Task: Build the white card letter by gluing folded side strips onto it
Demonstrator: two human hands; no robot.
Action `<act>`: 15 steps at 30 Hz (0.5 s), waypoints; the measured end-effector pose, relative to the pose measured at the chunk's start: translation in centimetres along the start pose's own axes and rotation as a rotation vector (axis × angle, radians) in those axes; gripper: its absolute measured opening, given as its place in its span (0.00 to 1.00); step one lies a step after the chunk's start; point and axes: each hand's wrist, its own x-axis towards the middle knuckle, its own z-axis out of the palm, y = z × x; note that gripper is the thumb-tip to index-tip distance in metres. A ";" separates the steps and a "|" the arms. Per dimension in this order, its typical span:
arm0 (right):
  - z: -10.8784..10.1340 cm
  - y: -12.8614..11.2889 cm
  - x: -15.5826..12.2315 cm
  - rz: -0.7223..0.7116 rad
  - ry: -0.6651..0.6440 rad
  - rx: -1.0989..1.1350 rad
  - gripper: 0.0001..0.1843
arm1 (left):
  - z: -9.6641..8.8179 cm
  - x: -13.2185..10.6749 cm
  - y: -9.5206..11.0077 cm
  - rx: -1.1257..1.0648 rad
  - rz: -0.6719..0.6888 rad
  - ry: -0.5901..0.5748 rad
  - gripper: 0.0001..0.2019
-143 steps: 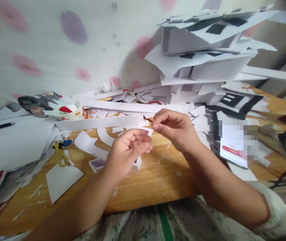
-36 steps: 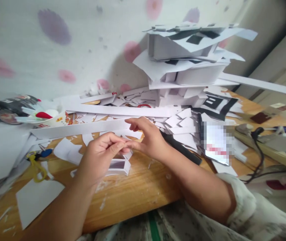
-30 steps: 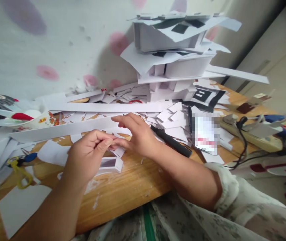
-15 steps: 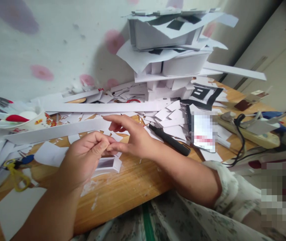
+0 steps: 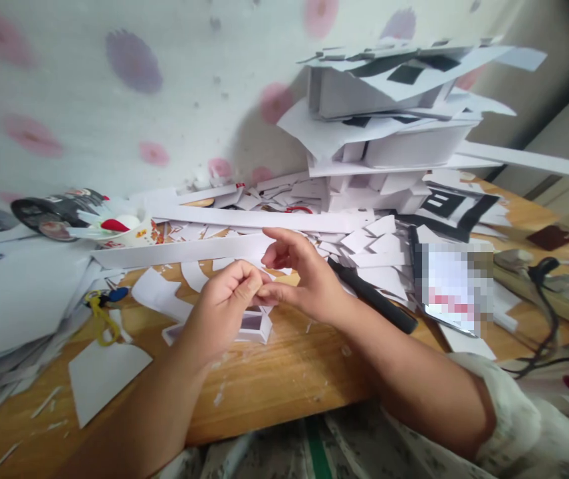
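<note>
My left hand (image 5: 232, 299) is closed in a pinch, thumb pressed on the curled fingers. Whatever it may hold is hidden. From the right, the thumb of my right hand (image 5: 307, 279) touches the left fingertips, while its other fingers curve loosely above, apart from the thumb. Just below and behind the hands lies a small open white box (image 5: 259, 327), partly covered by the left hand. Beyond them, a long white strip (image 5: 179, 250) stands on edge. A black pen-like tool (image 5: 374, 296) lies right of my right hand.
A tall stack of white board pieces (image 5: 409, 143) rises at the back right. A phone (image 5: 449, 286) lies on the right, near a power strip (image 5: 544, 283). On the left are a paper cup (image 5: 132, 233), a yellow-looped key ring (image 5: 105, 322) and a white sheet (image 5: 108, 379). Scraps litter the wooden table (image 5: 284, 392).
The view has swung left, so the things on the table appear farther right. My hands keep nearly the same pose, fingertips together.
</note>
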 end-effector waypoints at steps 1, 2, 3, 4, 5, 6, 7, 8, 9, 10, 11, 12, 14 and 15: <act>0.0 0.1 0.0 0.014 -0.014 0.048 0.36 | 0.1 0.0 0.0 -0.009 0.002 -0.003 0.15; 0.1 0.2 -0.1 0.022 -0.022 0.085 0.37 | 0.1 -0.1 -0.1 -0.013 0.007 -0.005 0.14; 0.1 0.4 -0.1 0.025 -0.025 0.108 0.37 | 0.1 -0.1 -0.1 -0.014 0.012 -0.007 0.14; 0.1 0.5 -0.1 0.027 -0.022 0.121 0.36 | 0.2 -0.2 -0.1 -0.016 0.018 -0.009 0.13; 0.0 0.5 -0.1 0.026 -0.017 0.130 0.36 | 0.2 -0.2 -0.1 -0.016 0.024 -0.010 0.13; 0.0 0.6 -0.1 0.027 -0.014 0.137 0.36 | 0.2 -0.2 -0.1 -0.014 0.029 -0.012 0.13; 0.0 0.6 -0.1 0.029 -0.010 0.142 0.36 | 0.2 -0.3 -0.1 -0.012 0.030 -0.016 0.12; -0.1 0.5 0.0 0.035 -0.005 0.146 0.36 | 0.2 -0.3 0.0 -0.011 0.029 -0.018 0.12; -0.1 0.5 0.0 0.042 0.002 0.148 0.36 | 0.2 -0.3 0.0 -0.005 0.030 -0.018 0.13; -0.1 0.5 0.0 0.050 0.011 0.146 0.36 | 0.2 -0.3 0.0 0.008 0.033 -0.013 0.13; -0.1 0.4 0.0 0.059 0.019 0.142 0.36 | 0.2 -0.3 0.0 0.028 0.037 -0.005 0.13; -0.1 0.4 0.0 0.069 0.025 0.137 0.36 | 0.2 -0.3 0.0 0.051 0.042 0.003 0.14; 0.0 0.4 0.0 0.085 0.028 0.135 0.35 | 0.2 -0.3 0.0 0.102 0.050 0.017 0.14; -0.1 0.5 0.0 0.095 0.028 0.138 0.35 | 0.2 -0.3 0.1 0.123 0.053 0.020 0.14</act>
